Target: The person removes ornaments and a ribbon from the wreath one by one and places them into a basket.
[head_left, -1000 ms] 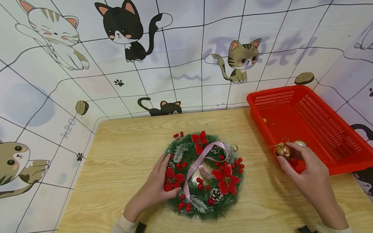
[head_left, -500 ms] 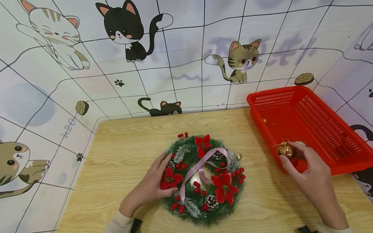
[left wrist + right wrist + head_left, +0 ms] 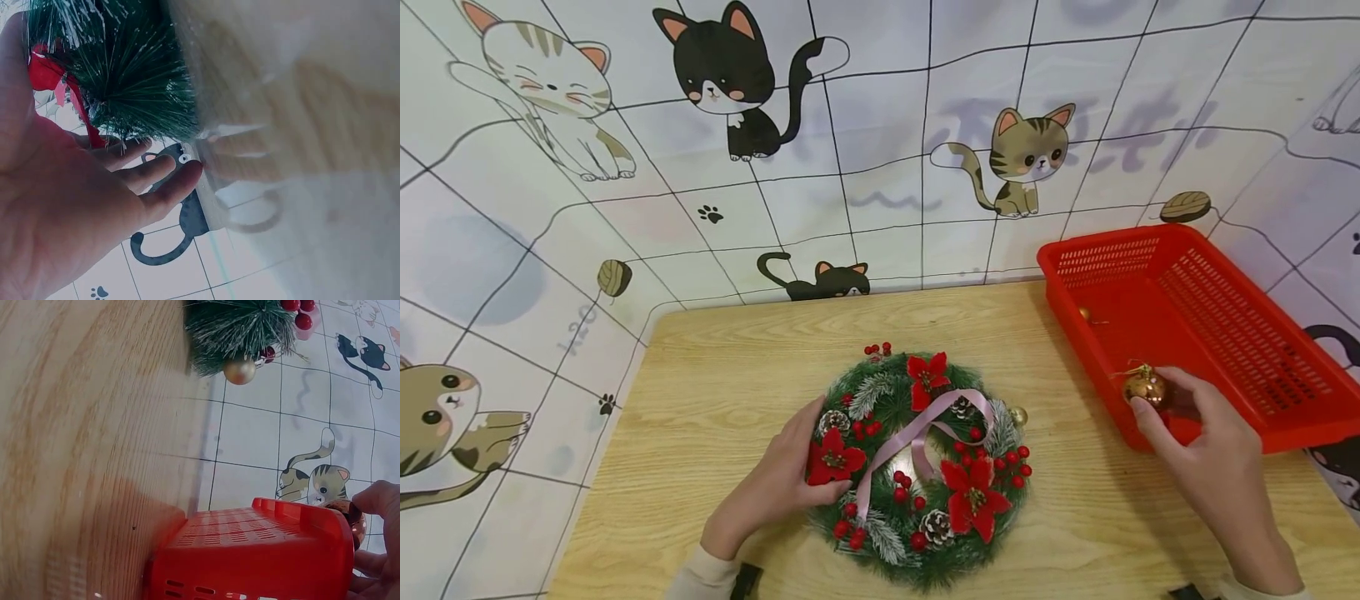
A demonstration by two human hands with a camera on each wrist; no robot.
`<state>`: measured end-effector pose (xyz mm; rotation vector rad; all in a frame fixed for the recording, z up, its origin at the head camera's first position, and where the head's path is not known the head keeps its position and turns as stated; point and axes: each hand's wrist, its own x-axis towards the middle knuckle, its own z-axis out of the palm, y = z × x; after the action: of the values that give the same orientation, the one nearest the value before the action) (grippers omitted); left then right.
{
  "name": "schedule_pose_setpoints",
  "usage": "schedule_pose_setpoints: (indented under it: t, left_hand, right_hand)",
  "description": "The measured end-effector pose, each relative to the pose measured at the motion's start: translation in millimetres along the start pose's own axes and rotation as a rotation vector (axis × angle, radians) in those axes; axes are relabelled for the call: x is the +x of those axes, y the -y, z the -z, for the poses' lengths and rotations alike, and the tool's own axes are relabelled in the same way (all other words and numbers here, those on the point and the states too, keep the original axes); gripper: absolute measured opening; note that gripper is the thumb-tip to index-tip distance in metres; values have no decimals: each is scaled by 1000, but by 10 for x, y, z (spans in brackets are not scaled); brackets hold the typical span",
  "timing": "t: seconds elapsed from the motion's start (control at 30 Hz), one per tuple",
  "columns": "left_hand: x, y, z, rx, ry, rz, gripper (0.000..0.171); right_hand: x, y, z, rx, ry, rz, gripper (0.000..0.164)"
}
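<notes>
A green Christmas wreath [image 3: 887,408] lies on the table, decorated with red poinsettias, berries, pine cones, frosted sprigs and a pink ribbon [image 3: 898,442]. My left hand [image 3: 767,479] holds its left side, thumb near a red poinsettia [image 3: 835,458] and fingers along the outer edge. In the left wrist view those fingers [image 3: 169,187] extend beside the needles. A shiny copper-coloured Christmas bauble [image 3: 1145,388] with a gold cap is pinched between thumb and fingers of my right hand [image 3: 1217,442], over the basket's near left rim. A gold bauble [image 3: 1018,416] sits at the wreath's right edge.
The red plastic basket [image 3: 1228,292] stands at the table's right, with a small gold bauble [image 3: 1084,314] inside. Behind the wooden table [image 3: 715,375] rises a wall covering [image 3: 887,167] printed with cartoon cats.
The wreath has turned clockwise and shifted slightly nearer under my left hand, which moved a little left. My right hand has shifted slightly right with the copper-coloured bauble.
</notes>
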<state>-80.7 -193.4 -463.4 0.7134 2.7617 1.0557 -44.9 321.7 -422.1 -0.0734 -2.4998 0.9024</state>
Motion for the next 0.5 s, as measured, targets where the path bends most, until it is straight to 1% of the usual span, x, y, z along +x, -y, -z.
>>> schedule_pose_setpoints:
  t: [0.13, 0.23, 0.4, 0.5]
  left_hand:
    - [4, 11, 21, -15, 17, -4, 119]
    - [4, 26, 38, -25, 25, -10, 119]
    - [7, 37, 67, -50, 46, 1, 118]
    - [8, 26, 77, -55, 55, 8, 118]
  right_hand:
    - [7, -6, 17, -18, 0, -27, 55]
    - [11, -14, 16, -23, -5, -29, 54]
    - [10, -23, 14, -24, -20, -29, 52]
    - [18, -35, 29, -33, -14, -33, 52]
